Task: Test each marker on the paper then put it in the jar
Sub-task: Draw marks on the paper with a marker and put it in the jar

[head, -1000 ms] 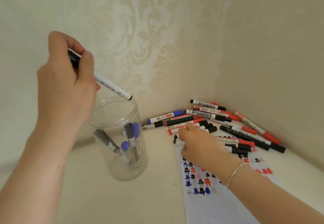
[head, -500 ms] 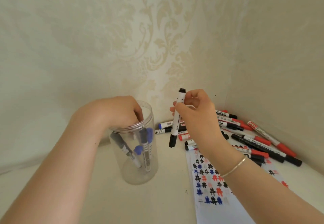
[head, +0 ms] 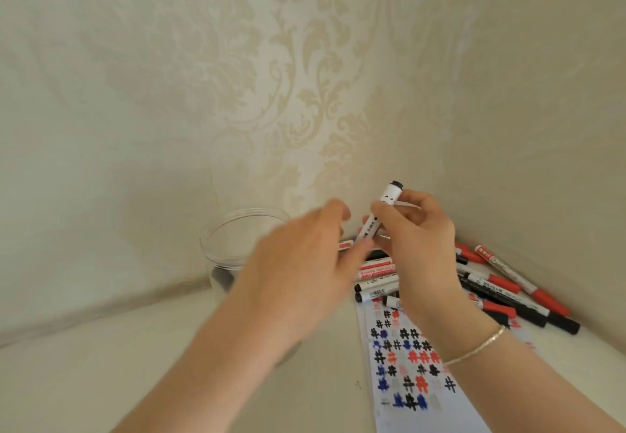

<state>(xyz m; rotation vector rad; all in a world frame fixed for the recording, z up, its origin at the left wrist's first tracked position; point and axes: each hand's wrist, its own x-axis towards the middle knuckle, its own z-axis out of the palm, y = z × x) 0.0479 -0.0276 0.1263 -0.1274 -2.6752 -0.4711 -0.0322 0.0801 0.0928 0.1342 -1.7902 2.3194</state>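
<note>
My right hand grips a white marker with black ends, held nearly upright above the pile of markers. My left hand, blurred by motion and with fingers spread, holds nothing and reaches toward the marker's lower end. Behind the left hand stands the clear plastic jar with dark markers inside, mostly hidden. A pile of red, black and blue markers lies in the corner. The paper strip, covered with black, red and blue test marks, lies under my right forearm.
Two patterned cream walls meet in a corner just behind the markers. The pale tabletop spreads to the left and front of the jar. A thin bracelet circles my right wrist.
My left hand has left the jar's mouth without the marker it held a second ago and has swung right toward the marker in my right hand. The right hand keeps that marker raised.
</note>
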